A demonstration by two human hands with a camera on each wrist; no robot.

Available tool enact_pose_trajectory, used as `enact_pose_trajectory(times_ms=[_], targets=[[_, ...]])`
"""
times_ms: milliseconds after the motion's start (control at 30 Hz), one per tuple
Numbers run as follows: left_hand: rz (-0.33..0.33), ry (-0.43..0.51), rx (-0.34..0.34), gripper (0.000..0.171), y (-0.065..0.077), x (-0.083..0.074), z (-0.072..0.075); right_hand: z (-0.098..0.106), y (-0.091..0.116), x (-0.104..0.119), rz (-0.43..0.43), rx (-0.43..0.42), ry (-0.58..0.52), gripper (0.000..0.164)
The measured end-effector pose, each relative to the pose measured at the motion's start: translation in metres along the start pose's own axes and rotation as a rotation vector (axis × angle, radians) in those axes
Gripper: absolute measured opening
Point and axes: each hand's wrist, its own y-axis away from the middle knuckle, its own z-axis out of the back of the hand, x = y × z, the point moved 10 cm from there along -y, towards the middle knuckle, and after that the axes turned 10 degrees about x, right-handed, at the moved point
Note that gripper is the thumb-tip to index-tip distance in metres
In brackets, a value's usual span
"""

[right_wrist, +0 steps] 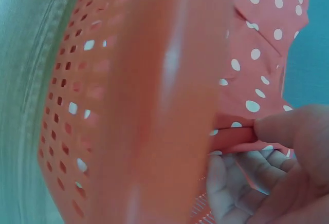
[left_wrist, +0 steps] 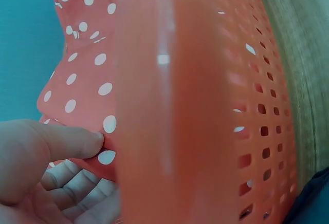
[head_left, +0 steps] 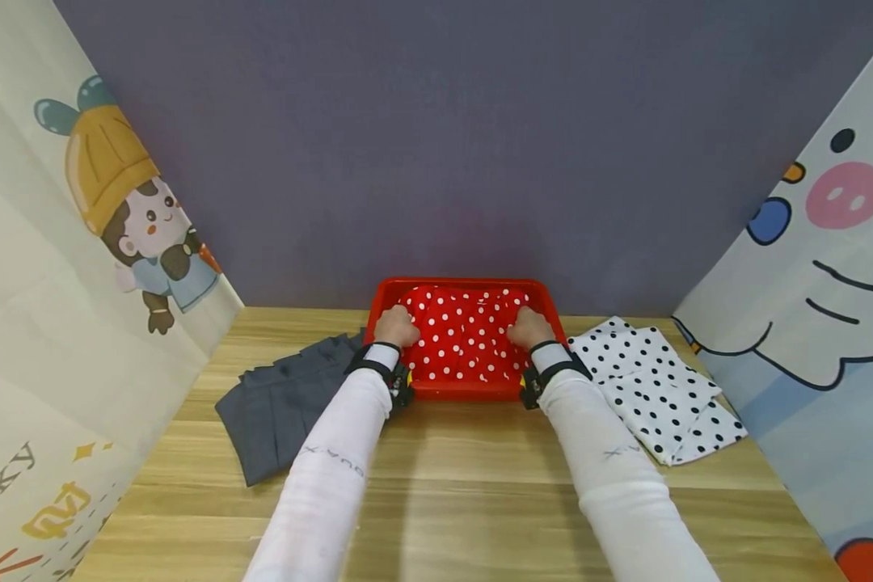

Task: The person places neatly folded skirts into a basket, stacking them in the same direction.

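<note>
Red cloth, one, white-dotted, gathered in soft folds: lies within the walls of the red basket, spread nearly from side to side; whether its middle rests on the basket's floor, you cannot tell from here. Left hand: yours, pinching the cloth's left edge, thumb above, fingers curled beneath. Right hand: yours, matching grip on the right edge. Basket: one, pierced sides, standing on the desk against the grey wall. Grey cloth: one, pleated, on the desk to your left. White cloth: one, black-dotted, folded, to your right. Handling notes, by judgement: move both hands together and level, so the limp middle neither sags nor twists; press your thumbs firmly enough that the layers at each edge stay together; hold wrists and straps clear of the rim, which they could snag or tip; ease the fingers out flat when releasing, lest they drag a fold along.
</note>
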Motion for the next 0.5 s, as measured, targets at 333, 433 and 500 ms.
enact_pose_trajectory(times_ms=[333, 433, 500], targets=[[0.021, 0.014, 0.036, 0.033, -0.008, 0.004, -0.008, -0.012, -0.004, 0.006, 0.009, 0.09, -0.019, 0.03], [0.03, 0.019, 0.065, 0.03, -0.014, 0.005, -0.012, -0.015, -0.003, 0.01, 0.032, 0.145, -0.007, 0.03], [0.026, 0.012, 0.096, 0.022, -0.016, 0.003, -0.015, -0.019, -0.003, 0.011, 0.033, 0.186, -0.03, 0.033]])
